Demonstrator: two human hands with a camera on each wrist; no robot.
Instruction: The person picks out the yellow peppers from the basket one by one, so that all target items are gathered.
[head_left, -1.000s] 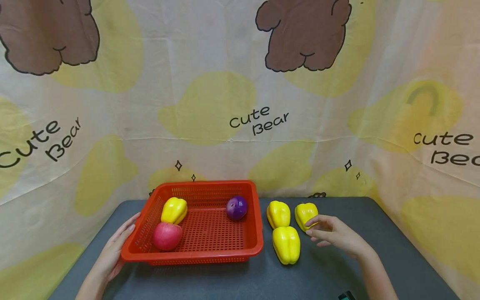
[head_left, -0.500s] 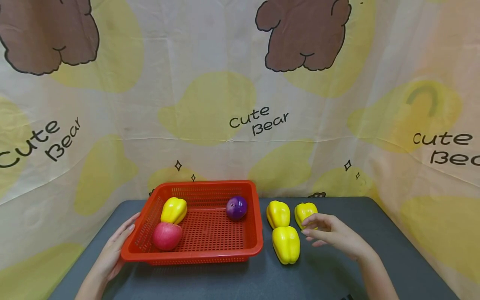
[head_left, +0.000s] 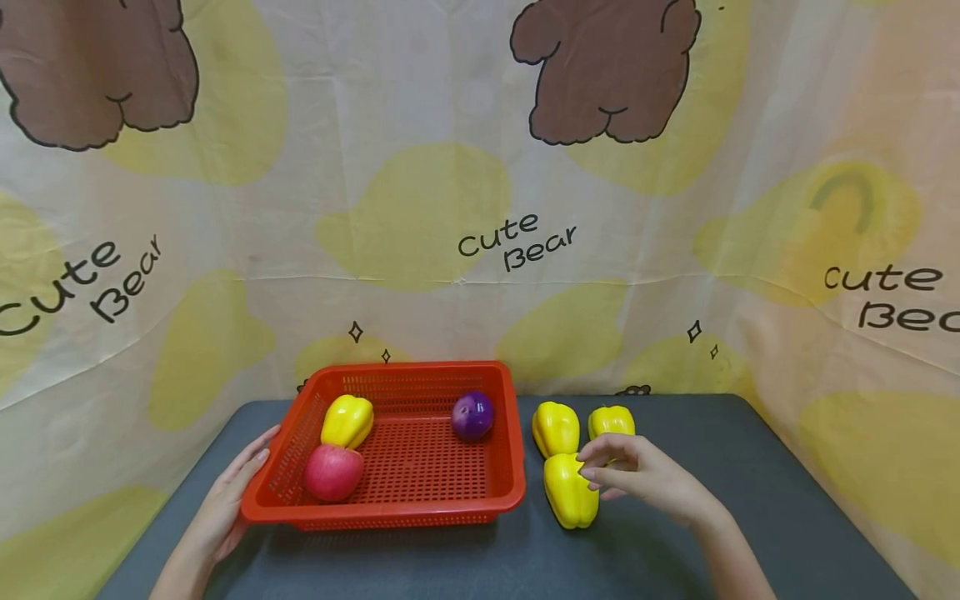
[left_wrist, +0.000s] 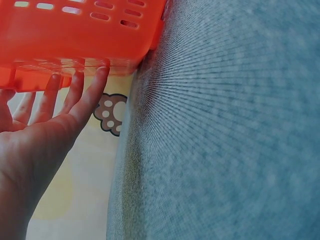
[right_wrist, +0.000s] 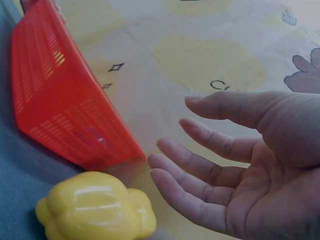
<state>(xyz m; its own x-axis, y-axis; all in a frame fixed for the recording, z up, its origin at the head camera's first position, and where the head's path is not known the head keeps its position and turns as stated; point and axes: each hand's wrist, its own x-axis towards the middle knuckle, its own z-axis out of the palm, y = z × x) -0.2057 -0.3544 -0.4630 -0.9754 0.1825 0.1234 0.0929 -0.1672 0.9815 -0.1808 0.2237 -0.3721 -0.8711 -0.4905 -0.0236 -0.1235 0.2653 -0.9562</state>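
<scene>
In the head view my left hand [head_left: 225, 504] touches the left side of a red plastic basket [head_left: 390, 514]. Its fingers reach straight to the basket's wall [left_wrist: 85, 35] in the left wrist view. My right hand [head_left: 648, 479] hovers over the front yellow bell pepper [head_left: 570, 504], partly covering it from the head camera. Loosely bent, the fingers hold nothing, and the right wrist view shows a gap between them and that pepper [right_wrist: 95, 207]. Behind it lie two more yellow bell peppers, one at back left [head_left: 557, 427] and one at back right [head_left: 611, 419], the latter partly hidden by the hand.
Inside the basket are a yellow bell pepper [head_left: 348, 421], a pinkish-red apple [head_left: 333, 473] touching it, and a round purple onion-like vegetable [head_left: 472, 417] at right. A dark grey tabletop [head_left: 420, 567] carries everything. A printed curtain [head_left: 420, 308] hangs behind the table.
My right hand has moved left and toward me, from the back right pepper to above the front one. The left hand and the basket have stayed put.
</scene>
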